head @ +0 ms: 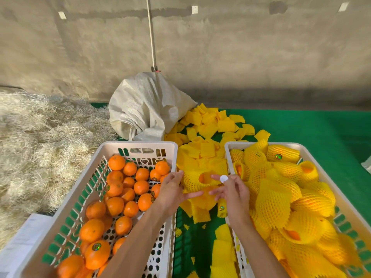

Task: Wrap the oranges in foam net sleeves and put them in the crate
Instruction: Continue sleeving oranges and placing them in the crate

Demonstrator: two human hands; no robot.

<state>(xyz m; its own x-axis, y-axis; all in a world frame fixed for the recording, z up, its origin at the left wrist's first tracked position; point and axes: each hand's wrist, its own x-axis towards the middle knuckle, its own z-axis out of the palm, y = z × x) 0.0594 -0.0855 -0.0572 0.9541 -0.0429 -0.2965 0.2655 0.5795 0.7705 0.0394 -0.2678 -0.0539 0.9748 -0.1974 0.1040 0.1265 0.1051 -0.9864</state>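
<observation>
Your left hand (172, 189) and right hand (232, 193) meet between the two crates, over the green table (301, 125). Between them sits an orange in a foam net sleeve (200, 180): soft yellow mesh stretched into diamond cells, its mouth open so that a patch of orange peel shows inside. Your left fingers lie nearly straight along the sleeve's left side, touching it. Your right fingers are loosely spread, and the thumb and forefinger pinch a small white round disc (223, 178) just beside the sleeve's mouth (what the disc is cannot be told).

The left crate (138, 145) is white perforated plastic holding bare oranges (120, 189), smooth and glossy, several bearing small round stickers. The right crate (230, 149), of the same make, is heaped with wrapped oranges (281, 197).

Flat, unused sleeves (208, 127) lie scattered across the table behind and between the crates. A white woven sack (144, 105) slumps behind the left crate. Pale, stringy straw (40, 137) covers the area at far left.
</observation>
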